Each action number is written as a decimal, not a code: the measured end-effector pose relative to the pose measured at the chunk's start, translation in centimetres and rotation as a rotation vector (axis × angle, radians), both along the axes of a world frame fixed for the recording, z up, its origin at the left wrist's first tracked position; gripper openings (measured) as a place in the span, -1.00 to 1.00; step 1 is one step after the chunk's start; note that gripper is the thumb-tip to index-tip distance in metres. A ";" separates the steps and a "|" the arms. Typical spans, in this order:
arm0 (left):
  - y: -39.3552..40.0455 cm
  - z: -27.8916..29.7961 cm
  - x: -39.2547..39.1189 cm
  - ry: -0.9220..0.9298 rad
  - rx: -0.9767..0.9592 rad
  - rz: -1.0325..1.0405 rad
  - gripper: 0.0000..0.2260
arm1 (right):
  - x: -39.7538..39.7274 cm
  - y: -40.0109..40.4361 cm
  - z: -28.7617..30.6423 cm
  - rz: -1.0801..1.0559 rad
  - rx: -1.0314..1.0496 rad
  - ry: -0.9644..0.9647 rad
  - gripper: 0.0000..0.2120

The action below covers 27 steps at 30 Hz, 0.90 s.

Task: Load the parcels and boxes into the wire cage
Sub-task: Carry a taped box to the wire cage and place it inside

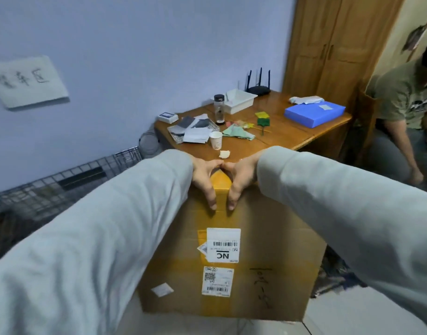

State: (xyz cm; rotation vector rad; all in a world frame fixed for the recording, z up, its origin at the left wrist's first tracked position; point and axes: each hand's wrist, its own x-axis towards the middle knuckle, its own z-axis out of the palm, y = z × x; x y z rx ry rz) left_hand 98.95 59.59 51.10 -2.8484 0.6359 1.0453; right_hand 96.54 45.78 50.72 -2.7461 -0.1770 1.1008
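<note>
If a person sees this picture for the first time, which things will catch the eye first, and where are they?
First is the big cardboard box in the centre foreground, with yellow tape and shipping labels. The left hand and right hand grip its far top edge, thumbs on top. Behind stands a cluttered wooden desk with a blue folder box; the wire cage lies at left.

Blue wall (135, 44), wooden desk (280, 131)
</note>
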 end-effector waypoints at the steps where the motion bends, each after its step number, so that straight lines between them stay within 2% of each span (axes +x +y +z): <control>1: 1.5 -0.7 -0.6 -0.023 0.014 0.034 0.20 | -0.1 1.3 -0.6 0.036 -0.001 -0.020 0.25; 4: 5.7 -3.2 -2.2 -0.130 0.017 0.111 0.23 | -0.3 5.4 -2.6 0.162 -0.056 -0.155 0.16; 8: 10.8 -6.6 -3.2 -0.206 0.055 0.141 0.19 | 0.4 11.2 -6.1 0.288 -0.125 -0.215 0.26; 10: 13.0 -8.5 -3.2 -0.216 0.061 0.150 0.14 | 0.9 13.5 -7.9 0.326 -0.140 -0.225 0.26; 16: 19.1 -15.3 -1.4 -0.171 0.010 0.191 0.16 | 2.3 19.5 -13.6 0.356 -0.226 -0.237 0.25; 23: 20.5 -24.1 0.8 -0.275 -0.020 0.114 0.10 | 4.4 20.9 -22.3 0.316 -0.324 -0.218 0.27; 27: 20.0 -30.1 2.7 -0.251 -0.031 0.151 0.11 | 7.0 20.2 -27.9 0.317 -0.329 -0.146 0.30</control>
